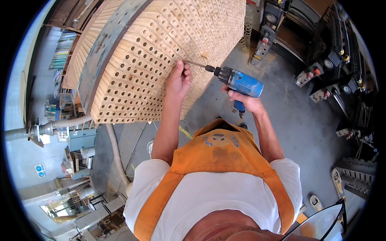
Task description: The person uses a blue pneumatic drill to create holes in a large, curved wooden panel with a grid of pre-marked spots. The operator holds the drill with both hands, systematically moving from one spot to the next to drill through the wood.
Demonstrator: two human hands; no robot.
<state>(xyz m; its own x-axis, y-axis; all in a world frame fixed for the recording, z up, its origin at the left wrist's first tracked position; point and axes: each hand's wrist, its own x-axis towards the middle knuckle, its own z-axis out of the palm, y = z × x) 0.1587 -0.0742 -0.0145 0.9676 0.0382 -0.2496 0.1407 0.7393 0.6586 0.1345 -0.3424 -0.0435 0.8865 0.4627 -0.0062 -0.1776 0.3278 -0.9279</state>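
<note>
My right hand [247,100] is wrapped round the grip of a blue power driver [246,83], which lies level and aims left. Its long thin bit [196,63] reaches to the fingertips of my left hand [179,80]. That hand is closed, thumb and forefinger pinched at the bit's tip; what they hold is too small to make out. Both hands are over a big stack of pale wooden bars [161,36] with rows of round holes. Dark metal-rimmed inserts [127,85] fill the holes at the near left; those farther right look bare.
A small wood block [205,54] sits on the stack. Along its left side stands a dark metal plate [108,50]. Machinery with gauges [317,68] lines the right. A ribbed hose [114,146] runs down to the grey floor [277,116] at the left.
</note>
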